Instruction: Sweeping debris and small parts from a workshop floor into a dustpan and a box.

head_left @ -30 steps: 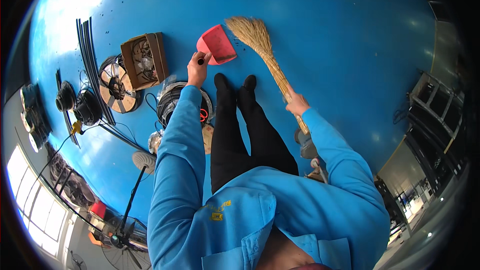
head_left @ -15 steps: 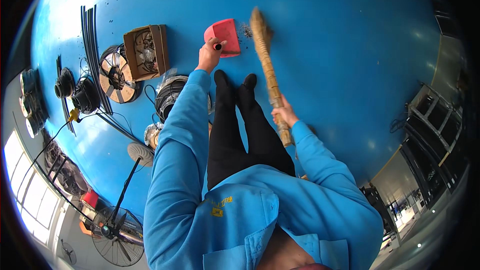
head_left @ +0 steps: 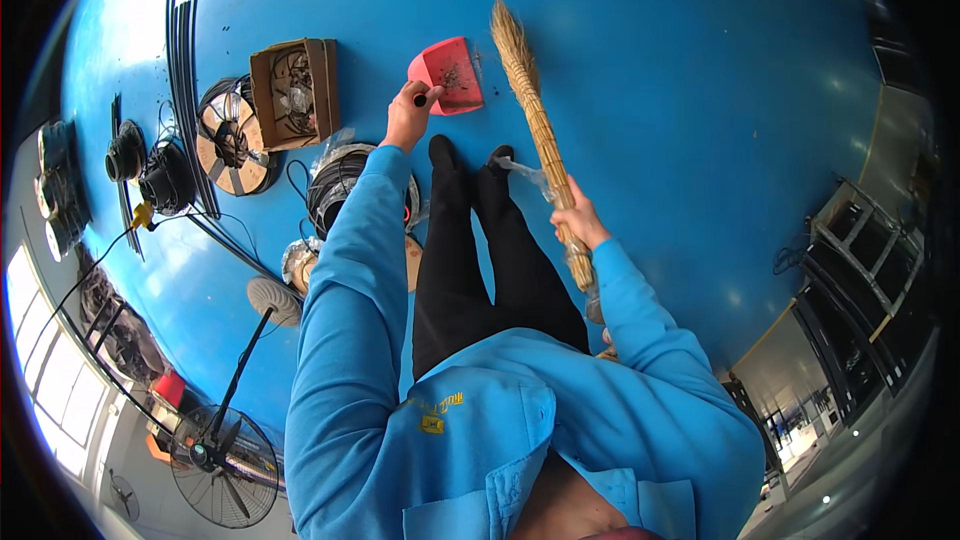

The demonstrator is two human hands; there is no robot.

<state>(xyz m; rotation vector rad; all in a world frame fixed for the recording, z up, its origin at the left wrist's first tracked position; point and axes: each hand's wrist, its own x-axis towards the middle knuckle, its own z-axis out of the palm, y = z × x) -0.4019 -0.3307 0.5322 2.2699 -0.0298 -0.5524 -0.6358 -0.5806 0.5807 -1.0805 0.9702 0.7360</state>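
Note:
My left hand (head_left: 406, 116) is closed round the dark handle of a red dustpan (head_left: 462, 88), which rests on the blue floor left of the broom. Dark debris (head_left: 450, 76) lies inside the pan, with a few specks beyond its front edge. In my right hand (head_left: 581, 220) is a straw broom (head_left: 535, 120), gripped by its bound shaft. Its bristle end points away from me, to the right of the pan and apart from it. A strip of clear plastic (head_left: 527, 172) hangs from the broom near my right hand.
Left of the dustpan stands an open cardboard box (head_left: 328, 90) of odds and ends, beside a cable reel (head_left: 232, 140). A black cable coil (head_left: 335, 185) lies near my left forearm. A standing fan (head_left: 225, 465) is at lower left; metal frames (head_left: 870, 250) stand far right.
Debris that lay on the floor by the pan's front edge is now inside the dustpan. The broom has shifted slightly, its bristles farther away, and the plastic strip now shows.

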